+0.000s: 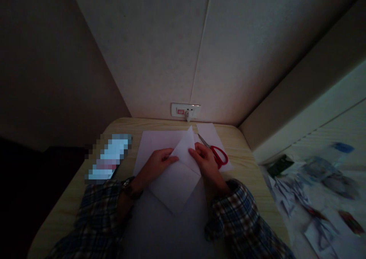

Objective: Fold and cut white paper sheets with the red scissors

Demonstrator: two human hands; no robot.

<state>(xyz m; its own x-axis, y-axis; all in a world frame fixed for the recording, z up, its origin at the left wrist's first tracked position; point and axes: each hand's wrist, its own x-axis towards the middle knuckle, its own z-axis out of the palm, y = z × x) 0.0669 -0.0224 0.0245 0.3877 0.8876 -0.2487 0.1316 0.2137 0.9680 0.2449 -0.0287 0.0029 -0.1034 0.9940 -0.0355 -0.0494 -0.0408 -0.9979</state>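
Observation:
A white sheet of paper (177, 183) lies on the wooden table (246, 163), turned like a diamond, with its far part folded up into a peak (187, 144). My left hand (156, 163) presses on the fold's left edge, fingers curled onto the paper. My right hand (204, 160) pinches the fold's right edge. Both wrists come out of plaid sleeves, and a watch (130, 188) sits on the left one.
Red-handled scissors (217, 154) lie just right of my right hand on another white sheet (210, 135). A larger sheet (151, 143) lies under the fold. A blurred-out flat object (110, 158) rests at the left. A wall socket (185, 110) is behind. Paper scraps (314, 198) litter the right.

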